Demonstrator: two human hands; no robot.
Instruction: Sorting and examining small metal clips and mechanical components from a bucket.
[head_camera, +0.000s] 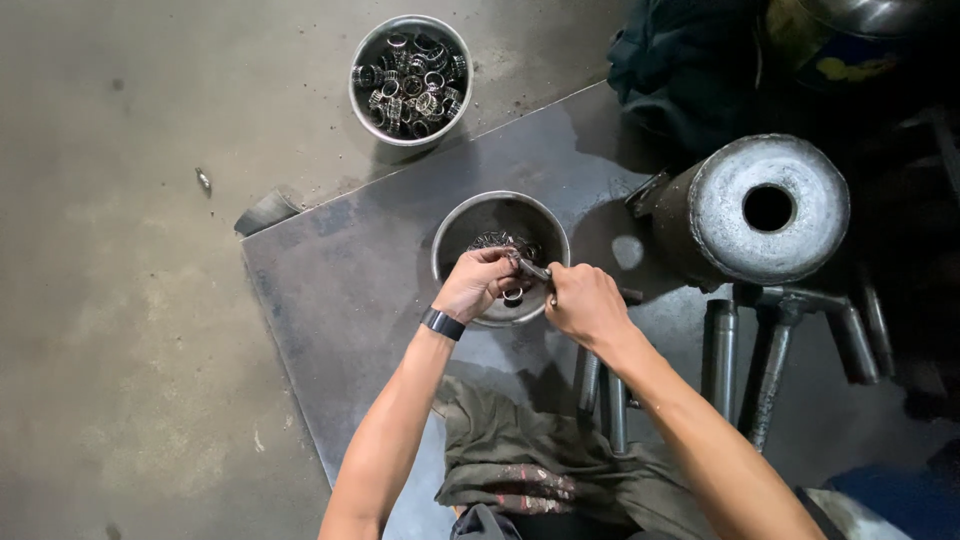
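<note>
Concrete floor, dark steel plate (350, 280) laid on it. Both hands over the near bowl (455, 225) at plate centre. Left hand (478, 283) pinches a small ring (513, 296); right hand (585, 300) is closed on a short metal rod (533, 268), tip meeting the ring (detail blurred). Second bowl (362, 55), full of rings, at 11 o'clock. Steel cylinder (765, 208) at 3 o'clock.

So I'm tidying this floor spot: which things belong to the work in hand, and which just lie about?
In use:
left hand
right hand
small metal part held between both
near bowl under the hands

Lying about:
far bowl of rings
big metal cylinder
pipes
dark cloth
</note>
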